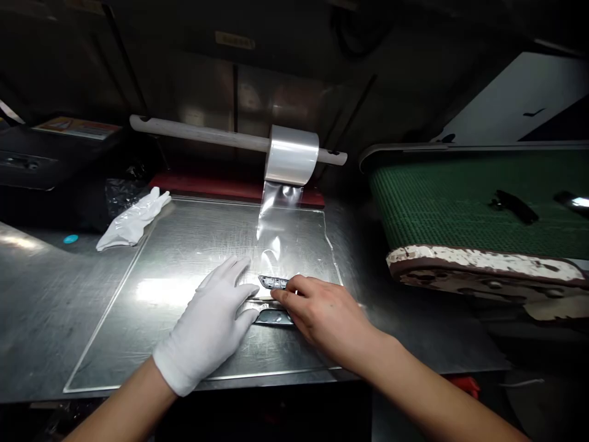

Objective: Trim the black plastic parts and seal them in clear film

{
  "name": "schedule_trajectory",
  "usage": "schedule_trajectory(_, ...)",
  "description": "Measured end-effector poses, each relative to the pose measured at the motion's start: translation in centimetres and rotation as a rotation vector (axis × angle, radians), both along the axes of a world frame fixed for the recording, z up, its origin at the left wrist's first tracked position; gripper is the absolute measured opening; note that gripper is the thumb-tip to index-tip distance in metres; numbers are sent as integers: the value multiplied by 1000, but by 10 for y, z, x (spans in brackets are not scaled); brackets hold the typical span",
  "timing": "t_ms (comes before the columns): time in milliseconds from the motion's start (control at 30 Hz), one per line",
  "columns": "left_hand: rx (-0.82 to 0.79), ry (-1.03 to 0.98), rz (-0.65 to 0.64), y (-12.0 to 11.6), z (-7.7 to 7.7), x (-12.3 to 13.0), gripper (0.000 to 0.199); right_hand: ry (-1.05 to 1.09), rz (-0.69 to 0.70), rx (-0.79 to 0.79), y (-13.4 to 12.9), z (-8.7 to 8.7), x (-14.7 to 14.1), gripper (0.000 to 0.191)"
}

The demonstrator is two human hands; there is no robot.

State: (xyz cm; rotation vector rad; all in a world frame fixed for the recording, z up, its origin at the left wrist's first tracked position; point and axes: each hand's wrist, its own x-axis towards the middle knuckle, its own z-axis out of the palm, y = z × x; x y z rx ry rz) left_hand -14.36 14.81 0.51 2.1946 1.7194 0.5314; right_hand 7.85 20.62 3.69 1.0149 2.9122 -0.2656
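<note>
My left hand [209, 319], in a white glove, rests at the left ends of two small dark parts, its fingers apart. The upper dark part [272, 282] lies on the clear film [276, 248], and my bare right hand [329, 316] covers its right end with bent fingers. Nearer to me is the lower dark part [275, 317], glossy, its right end also behind my right hand. A thin strip runs between the two parts. The film comes down from a roll [292, 155] on a white rod. What my right fingertips hold is hidden.
A clear sheet [105, 325] covers part of the metal table [27, 319]. White gloves [133, 221] lie at the left. On the right, a green conveyor belt [437, 202] carries dark parts [515, 206]. A red bar [207, 184] runs behind the sheet.
</note>
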Motion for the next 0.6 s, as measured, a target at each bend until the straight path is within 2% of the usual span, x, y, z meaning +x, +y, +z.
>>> schedule_trajectory(133, -7, 6, -11, 0, -1, 1, 11, -28, -4, -1, 2, 1, 6, 36)
schedule_trajectory(233, 0, 13, -10, -2, -5, 1, 21, -48, -27, -5, 2, 4, 24, 34)
schedule_trajectory(400, -7, 23, -14, -3, -6, 0, 24, -89, -99, 34, -2, 8, 81, 35)
schedule_trajectory(600, -22, -7, -6, -4, -1, 0, 24, -76, -184, 114, -18, 3, 158, 30)
